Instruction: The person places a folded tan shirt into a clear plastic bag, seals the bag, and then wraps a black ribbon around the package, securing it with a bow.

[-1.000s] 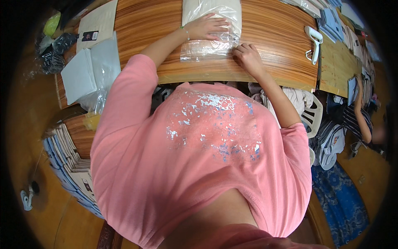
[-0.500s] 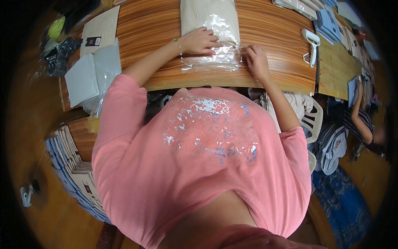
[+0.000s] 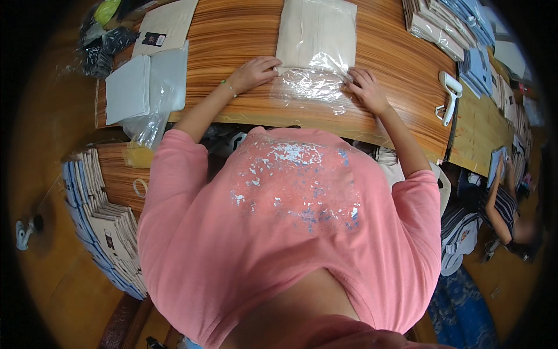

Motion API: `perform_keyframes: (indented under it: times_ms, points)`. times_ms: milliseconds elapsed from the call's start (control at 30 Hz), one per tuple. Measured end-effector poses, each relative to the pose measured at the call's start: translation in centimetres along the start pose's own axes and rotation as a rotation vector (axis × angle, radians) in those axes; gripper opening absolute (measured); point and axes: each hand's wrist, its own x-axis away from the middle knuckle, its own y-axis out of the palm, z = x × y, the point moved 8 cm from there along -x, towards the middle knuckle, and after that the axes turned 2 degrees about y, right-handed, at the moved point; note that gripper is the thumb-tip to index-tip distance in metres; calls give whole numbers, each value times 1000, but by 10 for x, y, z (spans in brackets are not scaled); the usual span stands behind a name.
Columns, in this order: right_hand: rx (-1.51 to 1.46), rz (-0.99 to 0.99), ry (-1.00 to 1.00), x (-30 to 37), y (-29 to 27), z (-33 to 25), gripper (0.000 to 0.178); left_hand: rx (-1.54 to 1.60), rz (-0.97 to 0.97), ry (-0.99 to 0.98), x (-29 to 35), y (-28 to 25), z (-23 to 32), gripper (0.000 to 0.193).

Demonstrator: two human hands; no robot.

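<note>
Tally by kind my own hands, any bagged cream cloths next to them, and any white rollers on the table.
Left hand and right hand: 2
Bagged cream cloth: 1
White roller: 1
Total: 4

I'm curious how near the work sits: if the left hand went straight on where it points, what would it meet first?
Likely the left edge of the clear bag around the folded beige cloth; the left hand looks close beside it, perhaps touching.
</note>
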Motion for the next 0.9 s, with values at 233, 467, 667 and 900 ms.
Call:
perform_keyframes:
  times_ms: [233,467,667,900]
  points:
    - [25,-23,26,0,7,-10,23,-9,22,-26,-4,7,5,20]
    - [-188,73,211,-4,8,5,21,26,55,-99,-7,6,5,19]
    - [-485,-1,889,-15,10,52,33,483,169,-782,-13,0,-37,28]
    - [-470,101,1018,-23,24,72,43,220,513,-981,-23,1,-53,31]
